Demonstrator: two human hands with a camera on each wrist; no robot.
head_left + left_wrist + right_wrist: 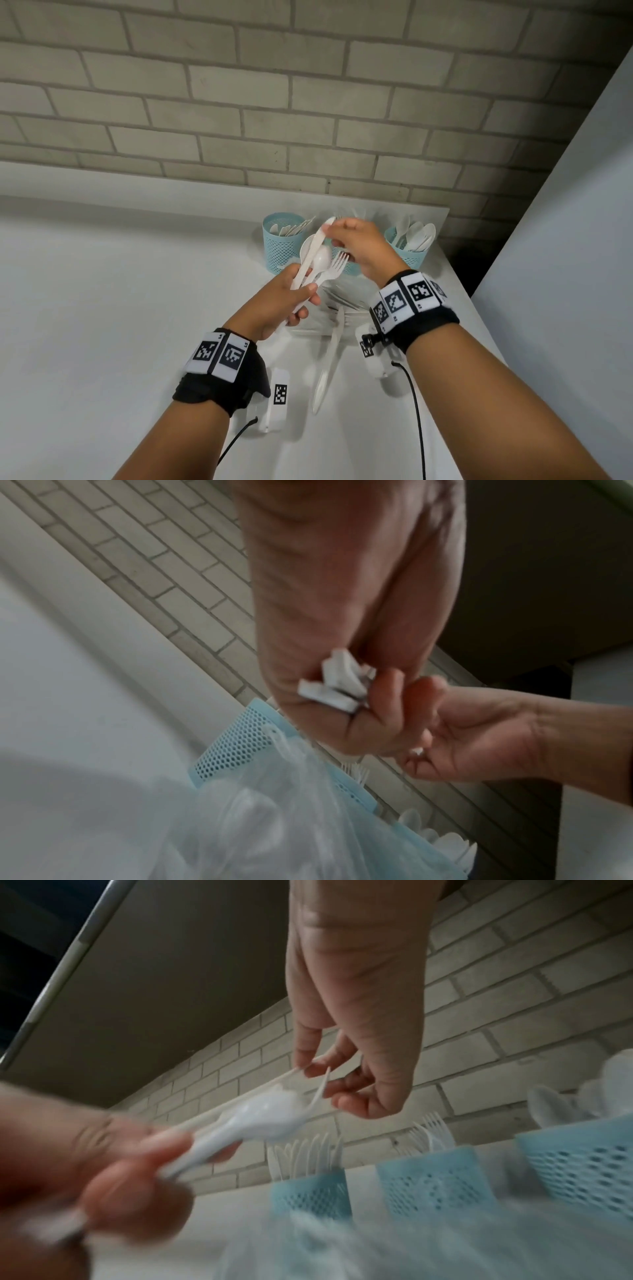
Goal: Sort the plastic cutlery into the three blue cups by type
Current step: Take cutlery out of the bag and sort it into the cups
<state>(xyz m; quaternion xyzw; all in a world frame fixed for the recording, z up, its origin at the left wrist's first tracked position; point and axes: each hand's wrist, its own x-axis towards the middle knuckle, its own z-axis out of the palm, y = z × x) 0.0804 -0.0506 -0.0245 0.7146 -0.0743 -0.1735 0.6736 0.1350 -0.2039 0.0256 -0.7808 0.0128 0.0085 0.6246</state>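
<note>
My left hand (301, 296) grips a bundle of white plastic cutlery by the handles: a knife (313, 251), a spoon (322, 262) and a fork (337, 262). The handle ends (339, 687) stick out of my left fist. My right hand (334, 228) pinches the knife's upper tip (291, 1073) just in front of the cups. Three blue mesh cups stand by the brick wall: the left cup (282, 241), the middle cup (435, 1180) with forks, mostly hidden behind my hands in the head view, and the right cup (409, 248) with spoons.
A clear plastic bag (342, 305) with more white cutlery lies on the white table (120, 291) under my hands. One loose white piece (325, 370) lies nearer to me. A white panel (565, 257) bounds the table's right side.
</note>
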